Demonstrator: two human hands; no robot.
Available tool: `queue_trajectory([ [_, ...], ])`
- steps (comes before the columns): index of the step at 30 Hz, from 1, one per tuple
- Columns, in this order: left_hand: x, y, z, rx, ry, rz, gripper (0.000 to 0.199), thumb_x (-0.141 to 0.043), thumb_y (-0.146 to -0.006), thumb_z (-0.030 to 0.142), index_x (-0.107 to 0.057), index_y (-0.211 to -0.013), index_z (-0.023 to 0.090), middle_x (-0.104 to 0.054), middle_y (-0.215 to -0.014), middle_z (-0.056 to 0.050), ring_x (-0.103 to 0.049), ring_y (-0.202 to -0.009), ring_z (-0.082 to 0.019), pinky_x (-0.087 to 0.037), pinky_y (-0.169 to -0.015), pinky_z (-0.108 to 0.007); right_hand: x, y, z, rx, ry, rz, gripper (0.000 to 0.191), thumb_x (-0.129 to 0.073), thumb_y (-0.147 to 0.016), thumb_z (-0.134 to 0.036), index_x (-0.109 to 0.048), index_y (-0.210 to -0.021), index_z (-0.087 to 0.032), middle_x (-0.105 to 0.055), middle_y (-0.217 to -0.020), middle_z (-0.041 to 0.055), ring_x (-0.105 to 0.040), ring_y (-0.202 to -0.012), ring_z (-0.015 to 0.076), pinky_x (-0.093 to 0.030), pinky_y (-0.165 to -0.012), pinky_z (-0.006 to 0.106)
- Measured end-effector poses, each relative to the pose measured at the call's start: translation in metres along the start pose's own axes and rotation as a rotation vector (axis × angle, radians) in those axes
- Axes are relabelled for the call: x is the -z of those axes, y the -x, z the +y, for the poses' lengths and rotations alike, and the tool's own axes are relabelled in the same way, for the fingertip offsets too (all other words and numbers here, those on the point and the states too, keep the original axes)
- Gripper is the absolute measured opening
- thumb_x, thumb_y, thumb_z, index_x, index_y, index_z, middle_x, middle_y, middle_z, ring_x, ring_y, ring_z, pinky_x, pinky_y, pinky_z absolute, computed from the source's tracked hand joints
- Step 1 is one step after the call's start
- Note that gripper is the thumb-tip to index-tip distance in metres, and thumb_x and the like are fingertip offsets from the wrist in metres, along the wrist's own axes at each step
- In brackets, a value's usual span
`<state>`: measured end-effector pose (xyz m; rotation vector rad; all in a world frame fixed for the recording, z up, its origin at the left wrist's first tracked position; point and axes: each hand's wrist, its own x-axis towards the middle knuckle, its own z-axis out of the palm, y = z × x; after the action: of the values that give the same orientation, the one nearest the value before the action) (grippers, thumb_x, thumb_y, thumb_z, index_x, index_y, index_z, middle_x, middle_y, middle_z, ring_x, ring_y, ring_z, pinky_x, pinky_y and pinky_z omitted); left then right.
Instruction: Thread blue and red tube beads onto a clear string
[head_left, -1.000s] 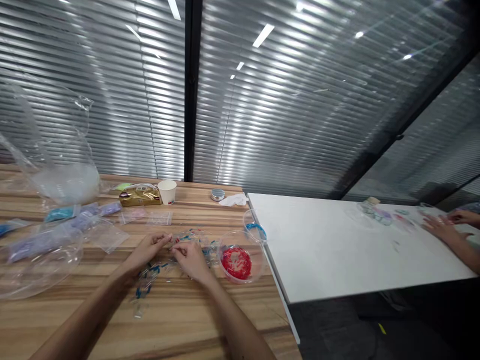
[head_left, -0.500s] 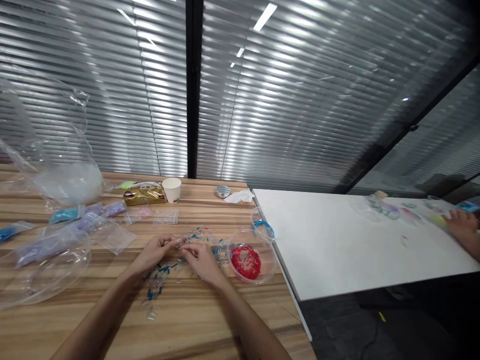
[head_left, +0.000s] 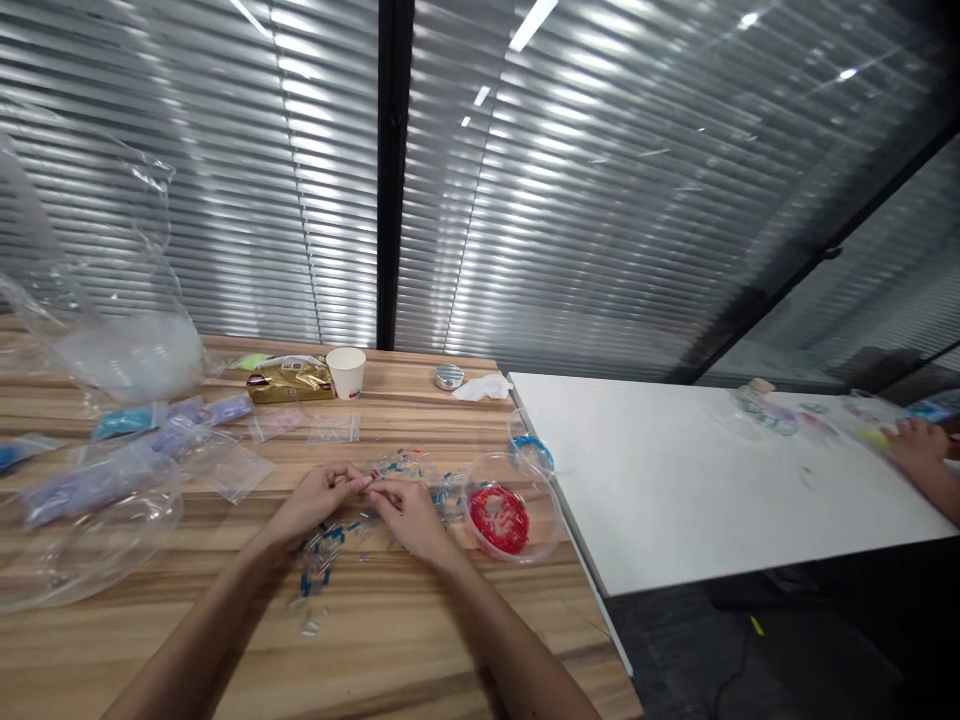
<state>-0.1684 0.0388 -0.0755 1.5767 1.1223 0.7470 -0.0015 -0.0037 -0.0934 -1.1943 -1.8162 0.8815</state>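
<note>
My left hand point(head_left: 324, 502) and my right hand point(head_left: 411, 518) meet fingertip to fingertip over the wooden table. Both have thumb and forefinger pinched together; whatever lies between them is too small to make out. Around and beneath them spread small blue and clear tube-like pieces point(head_left: 321, 560), with a few red ones among them. Close to my right forearm stands a clear round bowl point(head_left: 551, 520) holding many red pieces point(head_left: 498, 520). Behind it, a smaller clear container point(head_left: 520, 425) holds blue pieces point(head_left: 534, 454).
Left are zip bags of purple pieces point(head_left: 97, 482), a clear lid point(head_left: 127, 540) and a large clear bag point(head_left: 131, 355). A gold tissue pack point(head_left: 289, 380), paper cup point(head_left: 346, 373), round tin point(head_left: 449, 377) and crumpled tissue point(head_left: 484, 387) line the back. Another person's hand point(head_left: 919, 442) rests over the white table point(head_left: 660, 500).
My hands stay together in nearly the same place, with the fingertips drawn slightly closer. The whole view has shifted a little.
</note>
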Motion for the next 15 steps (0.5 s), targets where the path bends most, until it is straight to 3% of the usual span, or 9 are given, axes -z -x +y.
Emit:
queue_trajectory([
  [7,0.0002,-0.0007,-0.0030,-0.009,0.034,0.025,0.036,-0.066,-0.064,0.050,-0.064,-0.064,0.015,-0.062,-0.061,-0.002,-0.051,-0.058,-0.015,-0.038,-0.056,-0.024,0.0000,0.0018,0.0016,0.001,-0.023,0.014,0.028,-0.047,-0.090,-0.024,-0.071,-0.103,-0.020,-0.066,-0.076,0.0013,-0.050,-0.063,0.0116,-0.039,-0.061,0.021],
  [11,-0.0012,-0.0008,-0.0017,0.035,0.034,0.050,0.037,-0.068,-0.060,0.051,-0.062,-0.065,0.015,-0.054,-0.051,0.002,-0.044,-0.049,-0.012,-0.031,-0.049,-0.023,-0.0003,0.0049,0.0000,0.007,-0.009,0.037,0.028,-0.047,-0.090,-0.024,-0.072,-0.100,-0.019,-0.056,-0.061,-0.0019,-0.038,-0.052,0.0092,-0.029,-0.052,0.019],
  [15,-0.0012,0.0003,0.0028,0.029,0.026,0.046,0.041,-0.068,-0.059,0.055,-0.061,-0.062,0.014,-0.058,-0.054,0.000,-0.046,-0.051,-0.013,-0.033,-0.051,-0.023,-0.0050,0.0058,0.0002,0.051,0.022,0.052,0.027,-0.047,-0.089,-0.022,-0.073,-0.095,-0.018,-0.047,-0.052,-0.0044,-0.030,-0.047,0.0080,-0.023,-0.048,0.020],
])
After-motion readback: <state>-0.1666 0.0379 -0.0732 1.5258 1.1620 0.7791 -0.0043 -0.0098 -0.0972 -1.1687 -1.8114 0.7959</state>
